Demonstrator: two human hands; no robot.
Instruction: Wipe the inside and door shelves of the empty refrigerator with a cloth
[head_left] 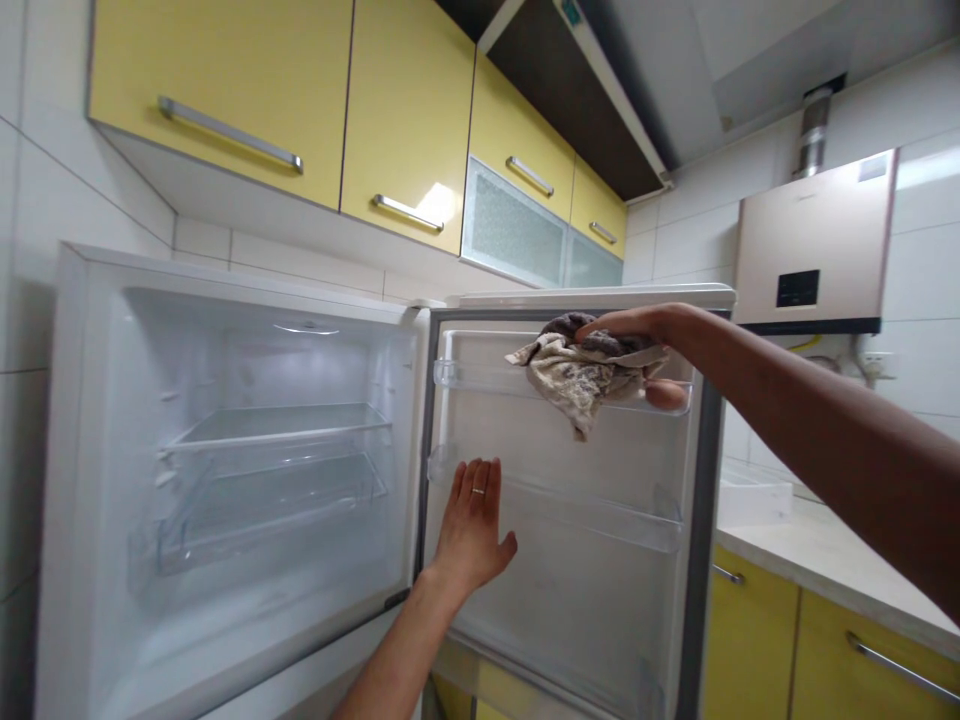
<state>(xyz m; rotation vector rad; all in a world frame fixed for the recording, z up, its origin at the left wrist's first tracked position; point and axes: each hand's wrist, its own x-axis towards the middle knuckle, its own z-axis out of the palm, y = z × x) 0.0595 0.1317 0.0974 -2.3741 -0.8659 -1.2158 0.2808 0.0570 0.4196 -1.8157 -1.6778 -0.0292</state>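
Note:
My right hand (628, 322) reaches in from the right, its fingers closed on a rumpled grey and beige cloth (574, 375). The cloth lies over the upper clear shelf (487, 377) of the open fridge door (585, 590), with one corner hanging down in front. Beside the cloth, at the right end of that shelf, a brownish rounded thing (666, 394) shows; I cannot tell what it is. My left hand (471, 530) holds nothing. Its fingers point up and its thumb sticks out, close to the left part of the lower clear door shelf (600, 515); contact is unclear.
Left of the door is the fridge interior (277, 600), with a glass shelf (285, 425) and a clear tray (270, 510). Yellow cabinets (405, 110) hang above. At the right are a water heater (814, 245) and a pale countertop (840, 560) with a white box (754, 497).

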